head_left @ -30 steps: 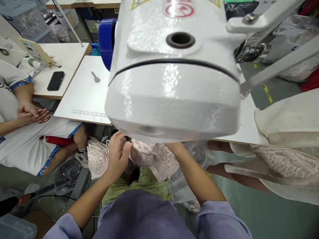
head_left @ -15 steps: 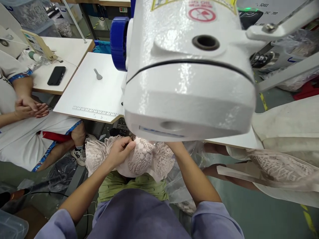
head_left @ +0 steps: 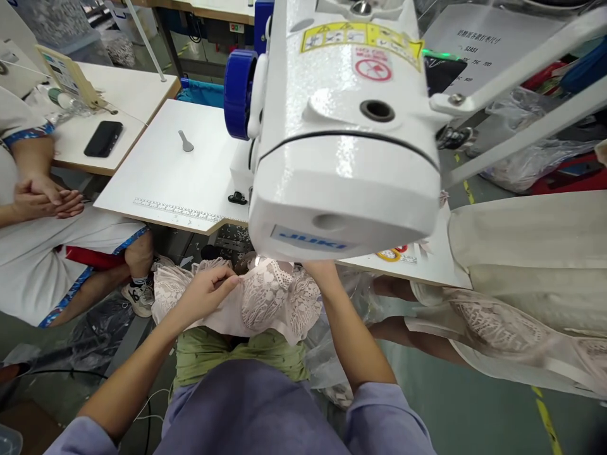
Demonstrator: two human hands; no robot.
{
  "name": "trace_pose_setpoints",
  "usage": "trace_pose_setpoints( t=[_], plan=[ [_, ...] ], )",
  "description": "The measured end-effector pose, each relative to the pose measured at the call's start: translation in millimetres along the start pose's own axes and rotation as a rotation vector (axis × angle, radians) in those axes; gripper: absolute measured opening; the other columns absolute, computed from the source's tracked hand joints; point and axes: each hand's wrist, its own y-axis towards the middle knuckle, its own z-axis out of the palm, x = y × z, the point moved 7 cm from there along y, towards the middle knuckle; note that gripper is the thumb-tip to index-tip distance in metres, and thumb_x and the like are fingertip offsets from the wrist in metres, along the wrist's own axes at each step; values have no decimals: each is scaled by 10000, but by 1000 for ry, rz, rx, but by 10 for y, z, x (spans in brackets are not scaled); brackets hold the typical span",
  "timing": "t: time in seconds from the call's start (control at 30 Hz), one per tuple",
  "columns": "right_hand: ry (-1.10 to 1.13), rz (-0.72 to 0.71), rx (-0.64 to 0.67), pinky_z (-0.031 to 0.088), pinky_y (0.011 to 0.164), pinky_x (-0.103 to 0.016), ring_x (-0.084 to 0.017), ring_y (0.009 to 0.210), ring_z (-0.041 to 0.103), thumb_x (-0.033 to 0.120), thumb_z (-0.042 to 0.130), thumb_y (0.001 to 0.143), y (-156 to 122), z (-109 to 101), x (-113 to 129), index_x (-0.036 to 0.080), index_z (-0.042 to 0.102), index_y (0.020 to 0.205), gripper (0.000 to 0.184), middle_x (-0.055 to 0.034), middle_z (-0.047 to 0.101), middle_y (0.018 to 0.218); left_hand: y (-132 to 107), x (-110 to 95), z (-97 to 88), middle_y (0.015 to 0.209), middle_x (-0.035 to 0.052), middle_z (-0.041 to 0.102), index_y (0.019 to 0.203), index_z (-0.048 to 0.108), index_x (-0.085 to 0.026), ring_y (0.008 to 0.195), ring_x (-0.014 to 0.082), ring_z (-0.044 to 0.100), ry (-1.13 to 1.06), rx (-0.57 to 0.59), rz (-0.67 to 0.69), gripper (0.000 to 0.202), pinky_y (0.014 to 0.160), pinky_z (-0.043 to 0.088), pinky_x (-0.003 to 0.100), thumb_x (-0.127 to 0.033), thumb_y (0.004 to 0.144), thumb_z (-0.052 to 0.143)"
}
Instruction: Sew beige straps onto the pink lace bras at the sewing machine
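A pale pink lace garment [head_left: 265, 303] lies across my lap, just below the head of a white sewing machine [head_left: 341, 151]. My left hand [head_left: 206, 294] pinches the lace at its upper left edge, fingers pressed together on the fabric. My right hand [head_left: 322, 270] reaches up under the machine head; only the wrist and the back of the hand show, and its fingers are hidden by the machine. The right forearm runs down to my blue sleeve.
The white table [head_left: 165, 177] carries a printed ruler strip and a small grey tool [head_left: 184, 141]. A seated person at left has clasped hands [head_left: 45, 201] beside a table with a black phone [head_left: 103, 138]. More lace pieces [head_left: 502, 328] hang at right.
The view has pulled back and tilted, so more of the machine's top and front label shows. My left hand has slid a little left along the lace, still pinching it.
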Motion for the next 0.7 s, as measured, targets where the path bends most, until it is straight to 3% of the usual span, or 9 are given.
trace_pose_setpoints(
  t=[0.13,0.23,0.3,0.37,0.47,0.57,0.63,0.7],
  plan=[
    [74,31,-84,522,904,-395,-270,1056,609,322,543,833,-22,7,57,193,646,851,165,-103,689,1021,-51,69,-90,762,2,634,832,633,-192,711,167,573,69,20,47,382,623,379,264,-500,980,462],
    [317,149,-154,534,854,-360,-216,966,625,346,556,864,-302,-76,81,210,611,915,156,-68,667,992,-168,-22,28,789,11,658,887,644,-193,719,169,591,109,59,58,319,627,393,262,-430,986,455],
    [574,292,-159,536,677,-282,-135,733,611,357,541,899,-649,-187,53,233,566,927,129,-27,649,964,-306,-188,295,763,9,653,867,635,-195,685,162,584,152,133,104,251,600,374,255,-346,975,465],
    [746,430,-164,444,485,-202,-61,512,489,348,593,878,-1032,-380,-21,240,520,881,130,10,637,922,-480,-405,693,711,-1,628,794,605,-201,633,150,557,187,280,218,198,566,338,255,-259,947,494],
    [830,565,-396,336,398,-122,-5,418,349,266,736,772,-1481,-861,-344,225,468,841,280,53,599,796,-728,-573,1181,702,-8,619,760,571,-209,627,150,549,164,486,350,166,565,334,266,-182,919,532],
    [864,599,-751,352,436,-72,10,467,371,208,782,716,-1746,-1295,-838,200,414,778,374,70,532,718,-836,-361,1231,738,4,645,767,582,-202,655,153,575,130,506,311,188,576,353,258,-160,929,497],
    [828,600,-916,364,457,-69,9,486,383,183,748,752,-1850,-1501,-1128,194,377,740,371,76,489,694,-860,-89,1085,755,10,663,765,606,-197,653,147,586,107,483,256,219,563,352,244,-179,937,471],
    [775,602,-1000,359,456,-78,7,484,370,161,686,809,-1899,-1667,-1320,191,364,723,334,77,462,694,-830,210,865,741,7,672,760,630,-198,639,145,590,68,408,162,232,553,357,233,-236,935,483]
  ],
)
